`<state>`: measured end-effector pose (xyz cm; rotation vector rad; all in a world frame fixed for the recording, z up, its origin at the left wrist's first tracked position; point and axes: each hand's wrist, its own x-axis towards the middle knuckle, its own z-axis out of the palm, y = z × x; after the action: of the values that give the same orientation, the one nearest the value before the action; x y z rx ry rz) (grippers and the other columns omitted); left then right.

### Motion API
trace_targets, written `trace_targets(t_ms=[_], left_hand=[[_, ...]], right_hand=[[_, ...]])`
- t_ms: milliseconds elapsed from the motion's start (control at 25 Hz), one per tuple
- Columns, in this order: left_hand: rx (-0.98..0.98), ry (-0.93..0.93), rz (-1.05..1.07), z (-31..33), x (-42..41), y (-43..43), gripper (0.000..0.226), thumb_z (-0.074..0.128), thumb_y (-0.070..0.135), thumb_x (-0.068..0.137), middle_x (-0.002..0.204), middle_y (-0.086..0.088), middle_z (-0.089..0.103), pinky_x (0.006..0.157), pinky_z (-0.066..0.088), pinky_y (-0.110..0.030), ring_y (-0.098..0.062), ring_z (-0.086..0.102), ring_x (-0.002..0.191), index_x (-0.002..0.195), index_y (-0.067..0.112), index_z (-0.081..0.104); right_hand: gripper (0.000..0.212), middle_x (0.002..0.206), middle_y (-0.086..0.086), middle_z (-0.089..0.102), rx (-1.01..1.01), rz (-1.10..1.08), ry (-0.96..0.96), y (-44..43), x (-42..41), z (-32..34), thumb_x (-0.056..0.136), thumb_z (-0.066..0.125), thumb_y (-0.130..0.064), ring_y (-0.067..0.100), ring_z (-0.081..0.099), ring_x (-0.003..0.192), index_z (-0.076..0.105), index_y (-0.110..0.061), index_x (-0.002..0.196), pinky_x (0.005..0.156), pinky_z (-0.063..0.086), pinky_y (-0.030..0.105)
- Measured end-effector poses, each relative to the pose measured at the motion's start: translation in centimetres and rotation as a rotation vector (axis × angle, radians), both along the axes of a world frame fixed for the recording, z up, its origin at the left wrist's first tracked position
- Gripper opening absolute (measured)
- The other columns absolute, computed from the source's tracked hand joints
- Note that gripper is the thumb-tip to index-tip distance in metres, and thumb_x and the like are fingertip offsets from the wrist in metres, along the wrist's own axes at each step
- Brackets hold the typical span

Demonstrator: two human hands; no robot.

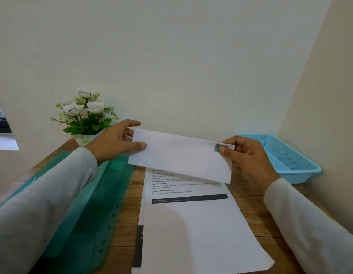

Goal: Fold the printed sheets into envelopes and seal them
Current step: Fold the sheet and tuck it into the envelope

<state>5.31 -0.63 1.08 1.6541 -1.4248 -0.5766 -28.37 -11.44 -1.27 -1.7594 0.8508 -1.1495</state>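
Two hands on one white envelope [181, 155], held clear of the wooden table [124, 214]. Starting far left of the envelope: a translucent green folder [98, 204], flat along the table's left side, punched holes down one edge, partly under the left sleeve [43, 194]. Up and left of the envelope next, a small pot of white flowers [86, 115], tucked against the wall [171, 56].

Now the left hand [114, 141], pinching the envelope's left end: thumb flat on the near face, fingers curled round behind the top corner.

Envelope itself in the air between both hands, long way across, sloping down toward the right, plain face toward the camera, a small dark mark near its right end.

Directly beneath and nearer than the envelope, the printed sheets [191, 214]: a stack flat on the table, top lines hidden by the envelope, a black bar across the upper sheet, a second sheet peeking out at the left with a dark block on it.

Over to the envelope's right end: right hand [249, 157], pinching there too, thumb tip pressed beside the dark mark, remaining fingers curled behind the paper. Pale right sleeve [310, 224] trailing back from the wrist.

Farthest right of the envelope, a light blue mesh basket [286, 157] in the table's far corner, beyond the right hand.
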Motion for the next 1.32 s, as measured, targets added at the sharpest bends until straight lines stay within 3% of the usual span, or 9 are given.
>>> trace_targets(t_ms=[80, 160, 360, 480, 800, 1000, 1200, 1320], left_hand=[[0.060, 0.216, -0.072, -0.4, -0.1, -0.1, 0.047, 0.074, 0.009, 0.085, 0.109, -0.003, 0.075, 0.073, 0.063, -0.032, -0.023, 0.073, 0.098, 0.129, 0.016, 0.060], [0.091, 0.290, -0.098, -0.9, -0.5, -0.3, 0.034, 0.070, 0.003, 0.088, 0.105, -0.007, 0.077, 0.074, 0.063, -0.035, -0.027, 0.074, 0.096, 0.121, 0.009, 0.066], [0.022, 0.286, -0.036, -0.5, -1.4, -0.3, 0.014, 0.072, 0.012, 0.087, 0.075, -0.014, 0.075, 0.055, 0.059, -0.022, -0.014, 0.069, 0.058, 0.095, 0.001, 0.071], [-0.034, 0.233, -0.012, -0.3, -2.0, -0.1, 0.025, 0.072, 0.024, 0.088, 0.062, -0.009, 0.068, 0.050, 0.055, -0.022, -0.014, 0.061, 0.051, 0.077, 0.003, 0.065], [-0.191, 0.266, 0.015, 1.9, -7.1, -1.6, 0.052, 0.064, 0.051, 0.090, 0.045, -0.004, 0.043, 0.054, 0.045, -0.027, -0.021, 0.055, 0.048, 0.057, 0.012, 0.050], [-0.176, 0.267, -0.089, 2.6, -12.8, -4.1, 0.054, 0.059, 0.057, 0.091, 0.055, -0.009, 0.056, 0.059, 0.049, -0.031, -0.020, 0.059, 0.055, 0.066, 0.010, 0.060], [-0.117, -0.008, -0.285, -1.1, -18.3, -6.1, 0.032, 0.065, 0.044, 0.092, 0.071, 0.000, 0.070, 0.071, 0.055, -0.032, -0.016, 0.065, 0.069, 0.077, 0.016, 0.069], [-0.127, -0.198, -0.303, -5.0, -20.1, -6.5, 0.021, 0.066, 0.044, 0.091, 0.082, 0.010, 0.070, 0.072, 0.050, -0.021, -0.003, 0.063, 0.081, 0.083, 0.025, 0.070]], right_hand=[[0.002, 0.073, -0.003, 0.073, -0.008, -0.015, -0.031, 0.3, -0.5, 0.5, 0.092, 0.072, -0.008, 0.004, 0.064, 0.062, 0.073, -0.008, 0.094, 0.054, 0.047, 0.013], [0.002, 0.069, -0.005, 0.071, -0.009, -0.044, -0.047, 0.5, -1.0, 0.8, 0.093, 0.071, -0.008, 0.001, 0.058, 0.053, 0.073, -0.008, 0.095, 0.047, 0.042, 0.011], [0.005, 0.068, 0.007, 0.067, -0.014, -0.078, -0.031, 1.1, -2.6, 1.3, 0.094, 0.072, -0.015, 0.010, 0.048, 0.048, 0.075, -0.011, 0.096, 0.040, 0.039, 0.019], [0.006, 0.069, 0.012, 0.066, -0.001, -0.069, -0.035, 1.7, -3.6, 1.5, 0.094, 0.071, -0.012, 0.016, 0.052, 0.049, 0.076, -0.011, 0.097, 0.039, 0.042, 0.025], [0.009, 0.072, 0.017, 0.066, 0.023, -0.130, -0.138, 3.0, -8.8, 2.6, 0.097, 0.065, -0.006, 0.018, 0.052, 0.047, 0.073, -0.003, 0.098, 0.044, 0.051, 0.030], [0.009, 0.065, 0.009, 0.065, 0.061, -0.348, -0.283, 2.8, -13.3, 2.3, 0.099, 0.063, -0.006, 0.018, 0.051, 0.049, 0.071, -0.002, 0.098, 0.046, 0.052, 0.029], [0.012, 0.068, 0.015, 0.065, 0.122, -0.552, -0.398, 2.3, -15.6, 0.6, 0.099, 0.060, -0.007, 0.014, 0.055, 0.047, 0.067, -0.001, 0.106, 0.049, 0.058, 0.032], [0.014, 0.085, 0.023, 0.069, 0.148, -0.595, -0.442, 2.0, -15.5, -0.1, 0.099, 0.057, -0.004, 0.015, 0.057, 0.046, 0.062, 0.000, 0.112, 0.048, 0.059, 0.033]])
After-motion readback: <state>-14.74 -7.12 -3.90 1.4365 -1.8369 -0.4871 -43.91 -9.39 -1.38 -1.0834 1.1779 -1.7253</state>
